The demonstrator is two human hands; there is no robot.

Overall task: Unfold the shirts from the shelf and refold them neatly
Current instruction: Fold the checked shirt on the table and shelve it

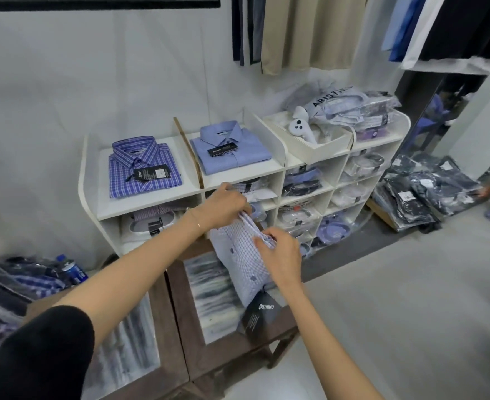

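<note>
A folded white shirt with a fine blue check (239, 261) lies tilted over the far edge of a dark wooden table (180, 307), its black hang tag (256, 316) dangling near me. My left hand (223, 206) grips the shirt's collar end close to the white shelf unit (278, 168). My right hand (278, 255) pinches the shirt's right edge. On the shelf top lie a blue plaid shirt (144, 166) and a plain blue shirt (232, 148), both folded.
The shelf's cubbies hold several bagged shirts. A white tray (313, 145) with a white controller (300, 127) and more bagged shirts sits at its right end. Dark bagged garments (428, 192) lie on the floor at right. A blue bottle (72, 268) stands at left.
</note>
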